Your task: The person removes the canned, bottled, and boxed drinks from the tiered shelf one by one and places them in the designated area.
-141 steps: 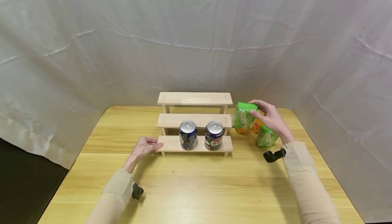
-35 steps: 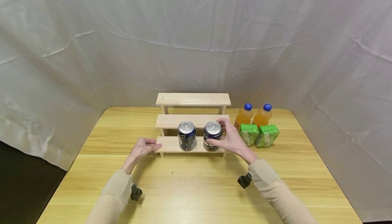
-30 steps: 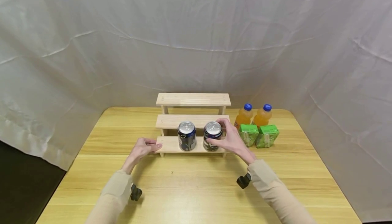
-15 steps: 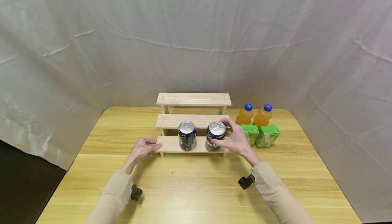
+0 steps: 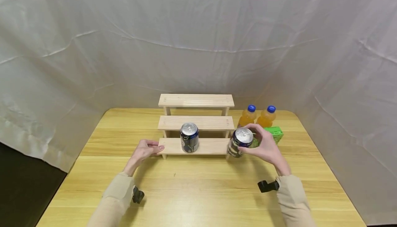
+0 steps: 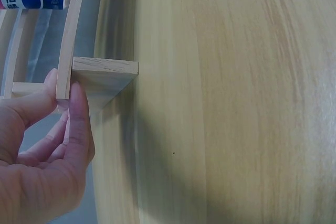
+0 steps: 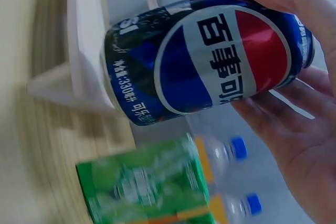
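My right hand [image 5: 263, 146] grips a blue Pepsi can [image 7: 210, 56] near its top, thumb on one side and fingers on the other. In the head view the can is tilted beside the right end of the lowest shelf. A second soda can [image 5: 189, 138] stands upright on that shelf of the three-step wooden rack [image 5: 214, 146]. My left hand [image 5: 144, 151] pinches the left end of the lowest board between thumb and fingers, as the left wrist view shows at the board's end [image 6: 64, 85].
Two orange drink bottles [image 5: 247, 116] with blue caps stand right of the rack. Before them are green drink cartons [image 7: 144, 182], one mostly hidden behind my right hand and the can. A pale cloth [image 5: 198, 41] walls in the wooden table [image 5: 198, 192].
Earlier my right hand set a green carton down beside the other, then took the right can. Now that can is lifted off the lowest shelf and moved right. The left hand stays put.
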Action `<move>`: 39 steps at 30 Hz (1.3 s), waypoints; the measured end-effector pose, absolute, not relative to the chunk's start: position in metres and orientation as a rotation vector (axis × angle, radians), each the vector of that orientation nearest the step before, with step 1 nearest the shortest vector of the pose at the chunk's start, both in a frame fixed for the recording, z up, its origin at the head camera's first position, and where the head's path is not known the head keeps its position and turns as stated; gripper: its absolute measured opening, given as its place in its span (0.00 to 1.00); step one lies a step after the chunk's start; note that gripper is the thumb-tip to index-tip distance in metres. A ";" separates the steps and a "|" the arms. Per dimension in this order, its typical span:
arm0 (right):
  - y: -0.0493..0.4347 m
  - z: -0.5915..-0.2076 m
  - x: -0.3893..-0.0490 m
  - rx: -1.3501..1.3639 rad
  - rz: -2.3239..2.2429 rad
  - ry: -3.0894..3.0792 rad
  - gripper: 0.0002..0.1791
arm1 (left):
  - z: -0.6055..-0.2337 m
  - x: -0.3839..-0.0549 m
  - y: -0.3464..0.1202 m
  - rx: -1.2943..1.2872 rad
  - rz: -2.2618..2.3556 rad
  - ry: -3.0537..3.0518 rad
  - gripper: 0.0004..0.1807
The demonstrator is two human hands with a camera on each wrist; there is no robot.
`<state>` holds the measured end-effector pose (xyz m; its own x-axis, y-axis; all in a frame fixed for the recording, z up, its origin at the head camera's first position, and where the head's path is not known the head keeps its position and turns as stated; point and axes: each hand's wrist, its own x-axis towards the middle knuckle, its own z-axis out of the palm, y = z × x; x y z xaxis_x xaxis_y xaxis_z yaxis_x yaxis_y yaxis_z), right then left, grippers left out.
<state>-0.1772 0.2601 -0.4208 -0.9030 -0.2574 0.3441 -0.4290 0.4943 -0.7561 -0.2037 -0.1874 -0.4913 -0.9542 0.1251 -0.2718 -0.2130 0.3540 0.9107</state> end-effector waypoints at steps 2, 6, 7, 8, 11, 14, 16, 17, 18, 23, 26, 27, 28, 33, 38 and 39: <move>0.270 -0.421 -0.172 0.564 1.379 -2.545 0.38 | -0.492 -0.204 -0.188 -0.076 1.628 2.331 0.31; 0.290 -0.423 -0.163 0.488 1.367 -2.526 0.38 | -0.490 -0.204 -0.189 -0.063 1.619 2.337 0.31; 0.295 -0.424 -0.161 0.465 1.356 -2.521 0.38 | -0.490 -0.204 -0.189 -0.060 1.618 2.339 0.31; 0.300 -0.425 -0.159 0.442 1.350 -2.515 0.38 | -0.490 -0.204 -0.189 -0.058 1.619 2.339 0.31; 0.314 -0.427 -0.154 0.373 1.340 -2.502 0.38 | -0.489 -0.204 -0.189 -0.057 1.620 2.338 0.31; 0.328 -0.430 -0.149 0.297 1.331 -2.506 0.39 | -0.489 -0.204 -0.189 -0.054 1.616 2.342 0.31; 0.337 -0.432 -0.146 0.255 1.320 -2.515 0.39 | -0.490 -0.204 -0.189 -0.049 1.617 2.343 0.31; 0.341 -0.434 -0.145 0.237 1.319 -2.518 0.39 | -0.491 -0.204 -0.189 -0.047 1.619 2.343 0.31; 0.345 -0.435 -0.144 0.219 1.318 -2.521 0.39 | -0.491 -0.204 -0.189 -0.046 1.618 2.344 0.31; 0.361 -0.444 -0.142 0.124 1.297 -2.574 0.39 | -0.492 -0.204 -0.190 -0.057 1.621 2.334 0.31; 0.368 -0.449 -0.142 0.066 1.283 -2.612 0.39 | -0.491 -0.204 -0.190 -0.061 1.617 2.335 0.31; 0.370 -0.451 -0.143 0.046 1.279 -2.621 0.39 | -0.491 -0.204 -0.190 -0.061 1.615 2.337 0.31; 0.371 -0.452 -0.143 0.033 1.279 -2.625 0.40 | -0.490 -0.204 -0.189 -0.063 1.617 2.336 0.31; 0.374 -0.461 -0.147 -0.044 1.293 -2.627 0.41 | -0.489 -0.204 -0.189 -0.061 1.624 2.332 0.32; 0.374 -0.466 -0.151 -0.092 1.318 -2.620 0.41 | -0.490 -0.204 -0.188 -0.069 1.619 2.333 0.31; 0.374 -0.467 -0.152 -0.096 1.326 -2.617 0.41 | -0.490 -0.204 -0.188 -0.076 1.621 2.332 0.31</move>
<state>-0.1515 0.3744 -0.4665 -0.9768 0.1499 0.1530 -0.0347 0.5941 -0.8037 -0.2039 -0.1881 -0.4901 -0.9537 0.1263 -0.2729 -0.2119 0.3619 0.9078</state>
